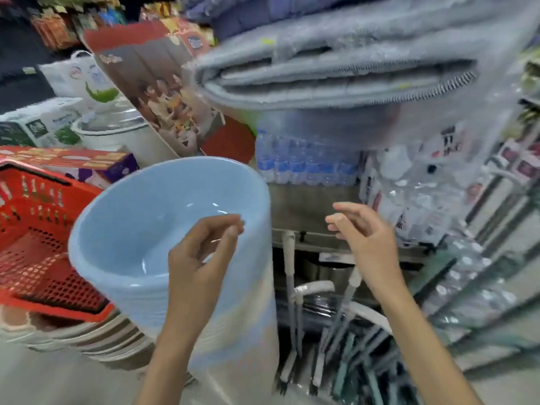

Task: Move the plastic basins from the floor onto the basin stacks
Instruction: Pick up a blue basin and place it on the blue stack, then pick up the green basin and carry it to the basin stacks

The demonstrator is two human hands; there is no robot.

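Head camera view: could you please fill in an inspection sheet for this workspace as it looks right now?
Surface: grey floor, mostly blurred.
Job's things: tall blue basin stack, top basin empty; no loose basin visible on the floor.
Clutter: red shopping basket left of the stack, resting on a low pile of pale basins; bottled water pack; folded grey mats; white-handled tools to the right.
Grippers: left hand in front of the stack, fingers curled, holding nothing; right hand raised, empty.
Cables: nothing seen.
Surroundings: crowded shop shelving with wrapped goods.
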